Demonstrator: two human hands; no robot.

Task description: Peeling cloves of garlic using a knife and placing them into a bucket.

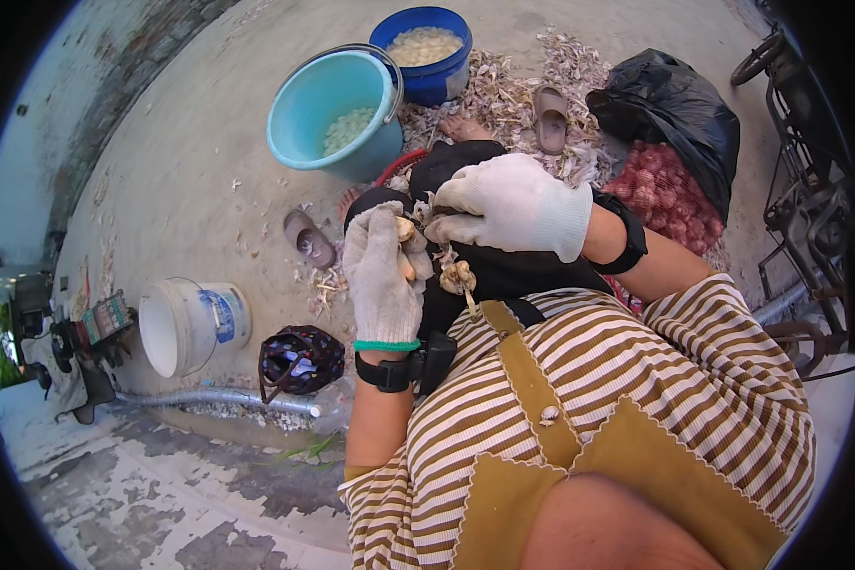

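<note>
My left hand (381,278), in a soiled knit glove with a green cuff, is curled around pale garlic cloves (405,228) that its fingers partly hide. My right hand (509,203), in a whiter glove, has its fingertips pinched at papery garlic skin (423,211) close beside the left one. Just below the hands, a garlic bulb (457,278) with a dry stem shows against my black trousers. Between my knees and the teal bucket, part of a red rim (399,165) shows, with garlic inside; my legs hide most of it.
A teal bucket (281,142) and a blue bucket (381,43), both with peeled cloves, stand ahead. Garlic skins (570,64) litter the floor. Right are a red mesh sack of garlic (662,192) and black plastic bag (673,107). A white bucket (164,328) lies left beside a dark bag (303,356).
</note>
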